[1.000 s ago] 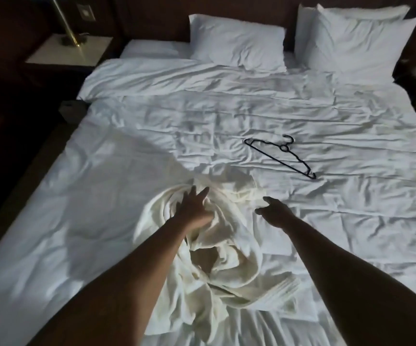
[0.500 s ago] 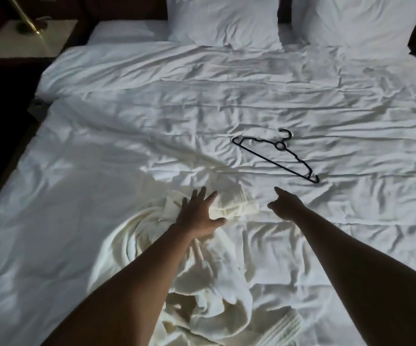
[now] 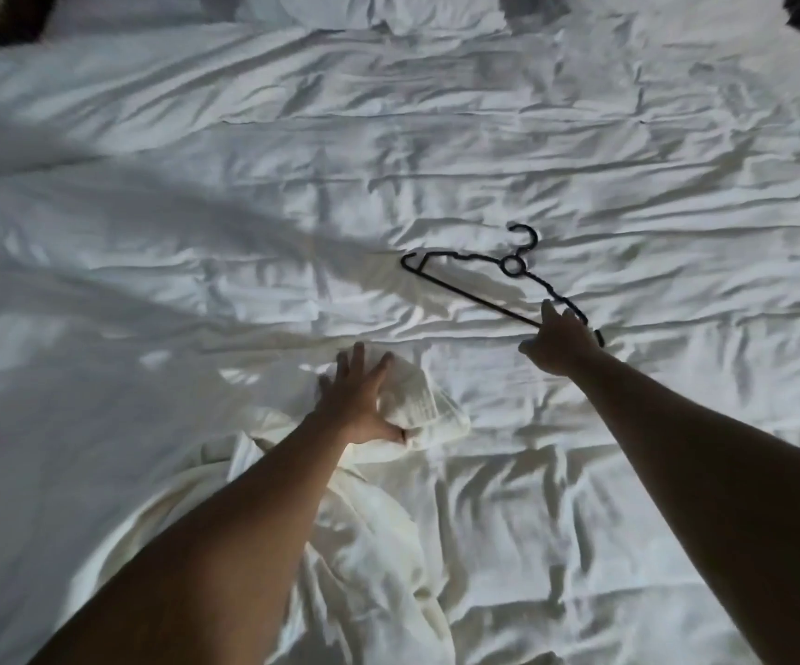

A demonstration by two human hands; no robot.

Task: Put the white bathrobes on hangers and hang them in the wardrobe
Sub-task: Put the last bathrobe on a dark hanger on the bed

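- The white bathrobe (image 3: 369, 544) lies in a crumpled heap on the near part of the bed (image 3: 196, 232)
- The left hand (image 3: 357, 400) rests flat on the far end of the bathrobe, fingers spread wide
- The black hanger (image 3: 494, 280) lies flat on the bed, beyond the bathrobe and to its right
- The right hand (image 3: 558, 343) is at the near end of the hanger; I cannot tell if it holds it
- Pillows (image 3: 388, 12) sit at the far end

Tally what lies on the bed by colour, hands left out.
Black: 1, the hanger
Cream-white: 1, the bathrobe
Total: 2
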